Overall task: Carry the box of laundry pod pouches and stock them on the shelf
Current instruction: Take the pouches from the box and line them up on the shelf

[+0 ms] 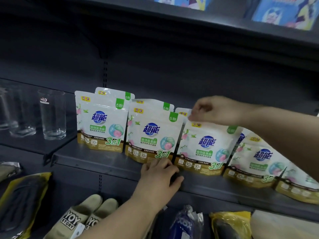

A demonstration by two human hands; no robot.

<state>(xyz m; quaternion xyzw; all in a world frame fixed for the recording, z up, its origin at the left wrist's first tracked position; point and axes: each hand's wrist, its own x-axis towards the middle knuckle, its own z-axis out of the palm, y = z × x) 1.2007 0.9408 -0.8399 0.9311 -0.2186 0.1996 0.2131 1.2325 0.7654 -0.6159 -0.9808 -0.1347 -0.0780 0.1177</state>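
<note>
Upright pouches (150,133) along dark shelf (96,163); right hand (215,110) pinching one, left hand (159,178) loosely open.

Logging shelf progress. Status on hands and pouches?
Right hand pinching top of third pouch. Left hand steadying at shelf edge. Pouches upright in row. Drinking glasses left, clear.

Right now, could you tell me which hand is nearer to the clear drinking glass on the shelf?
Left hand: right of and below the clear drinking glass. Right hand is farther right.
</note>
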